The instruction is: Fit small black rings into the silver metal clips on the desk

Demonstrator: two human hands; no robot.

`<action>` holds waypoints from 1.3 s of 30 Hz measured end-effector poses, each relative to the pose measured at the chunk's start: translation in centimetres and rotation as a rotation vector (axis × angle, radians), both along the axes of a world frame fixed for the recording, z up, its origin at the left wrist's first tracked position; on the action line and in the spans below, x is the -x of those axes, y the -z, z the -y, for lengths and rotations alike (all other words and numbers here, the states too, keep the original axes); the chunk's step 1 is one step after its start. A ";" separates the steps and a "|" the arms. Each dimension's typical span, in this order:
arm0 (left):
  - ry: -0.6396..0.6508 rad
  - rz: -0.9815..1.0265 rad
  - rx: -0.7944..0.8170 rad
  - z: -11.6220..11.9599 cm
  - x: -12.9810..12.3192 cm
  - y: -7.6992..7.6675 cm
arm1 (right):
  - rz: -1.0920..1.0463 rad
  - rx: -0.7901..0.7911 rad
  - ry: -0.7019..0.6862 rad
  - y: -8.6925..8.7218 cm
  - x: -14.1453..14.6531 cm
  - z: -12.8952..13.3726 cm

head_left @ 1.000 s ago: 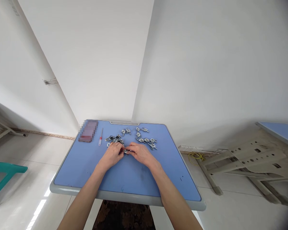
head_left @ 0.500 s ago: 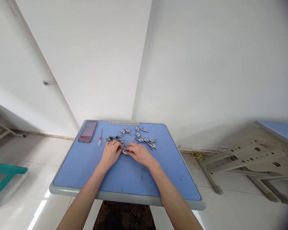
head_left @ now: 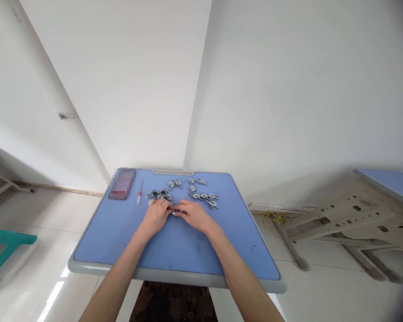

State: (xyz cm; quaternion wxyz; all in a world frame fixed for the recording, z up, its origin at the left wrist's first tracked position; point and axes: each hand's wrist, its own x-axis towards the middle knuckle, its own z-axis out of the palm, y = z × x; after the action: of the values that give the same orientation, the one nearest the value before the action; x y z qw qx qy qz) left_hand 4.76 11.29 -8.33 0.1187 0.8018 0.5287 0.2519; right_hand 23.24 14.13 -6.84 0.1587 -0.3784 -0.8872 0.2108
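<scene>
Metal clip [head_left: 174, 212] between both hands [head_left: 155, 217] [head_left: 196, 215]

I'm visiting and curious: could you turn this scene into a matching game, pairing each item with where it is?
Things:
1. small metal fitting
2. red-handled screwdriver
3. yellow cable
4. teal frame

Places:
A. on the floor, right of the table
B. between the fingertips of the left hand and right hand
C. at the picture's far left, off the table
D. on the blue tabletop, beyond the hands

Pairs: 1-B, 2-D, 3-A, 4-C
</scene>
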 end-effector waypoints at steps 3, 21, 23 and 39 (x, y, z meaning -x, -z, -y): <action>0.004 0.000 -0.004 -0.1 0.0 0.2 | -0.011 0.006 -0.001 0.0 0.0 0.0; 0.028 0.094 0.062 0.1 0.4 -0.2 | 0.051 -0.028 0.053 -0.2 0.1 0.2; 0.035 0.116 0.070 0.1 0.6 -0.2 | 0.045 -0.019 0.060 -0.3 0.1 0.2; 0.029 0.060 0.016 0.0 0.1 -0.1 | 0.015 0.033 0.042 -0.7 0.4 0.7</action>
State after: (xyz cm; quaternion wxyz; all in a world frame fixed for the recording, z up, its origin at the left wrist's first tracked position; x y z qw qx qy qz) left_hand 4.69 11.33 -8.28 0.1447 0.8004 0.5153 0.2698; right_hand 22.85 13.38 -6.12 0.1503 -0.4011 -0.8766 0.2193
